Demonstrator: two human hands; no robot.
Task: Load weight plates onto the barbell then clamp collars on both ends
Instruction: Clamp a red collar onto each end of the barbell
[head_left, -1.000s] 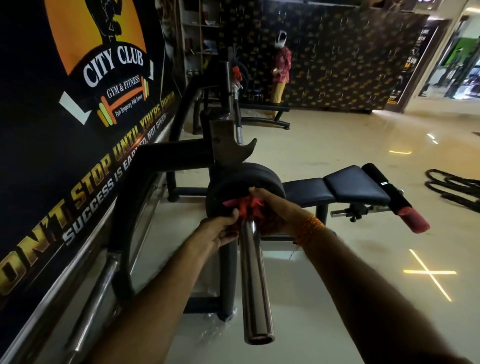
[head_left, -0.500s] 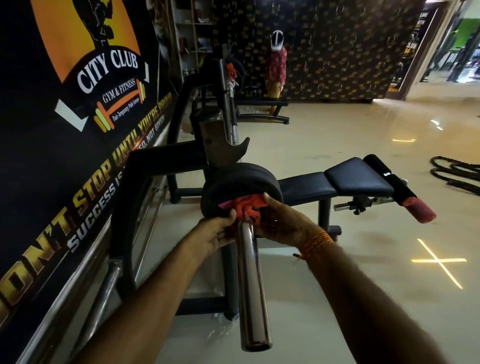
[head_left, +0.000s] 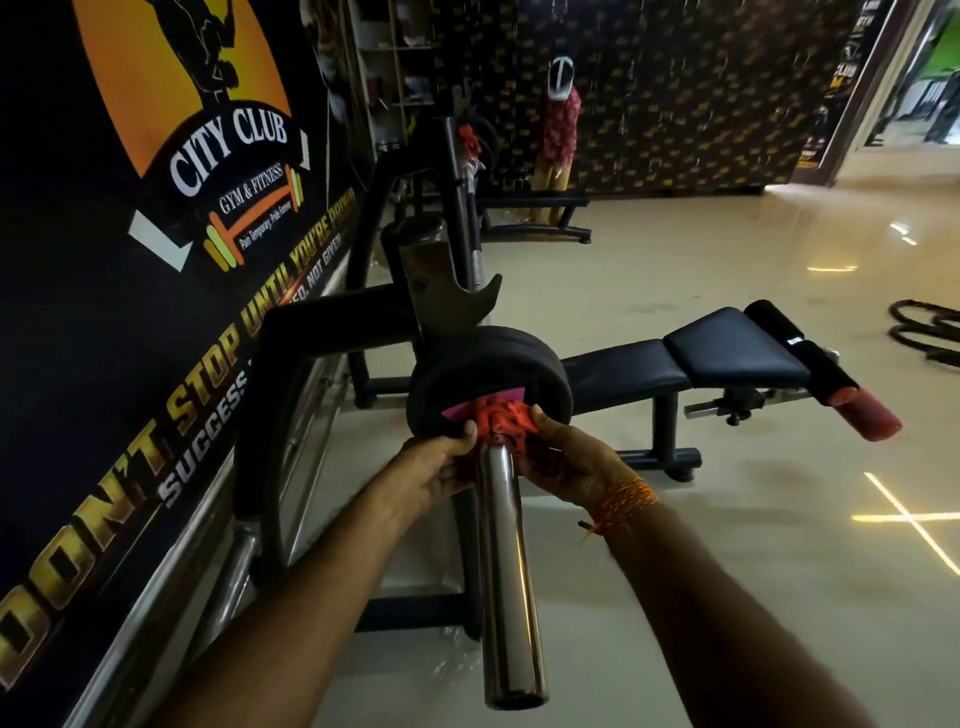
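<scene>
The barbell (head_left: 506, 571) is racked on the stand (head_left: 441, 291) beside a wall banner (head_left: 130, 260), chrome end toward the camera. Black weight plates (head_left: 519, 358) are seated on it, and a red collar (head_left: 501, 415) (tight against the outer plate) is gripped by the left hand (head_left: 436, 467) and the right hand (head_left: 566, 462). A padded bench (head_left: 727, 353) is set on the glossy floor (head_left: 727, 597).

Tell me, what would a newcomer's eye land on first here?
First, the bright red collar at centre, gripped by the left hand and right hand against the black weight plates on the chrome barbell that juts toward the camera. Next, the big City Club banner fills the wall on the left. A black bench stands on the shiny floor to the right.
</scene>
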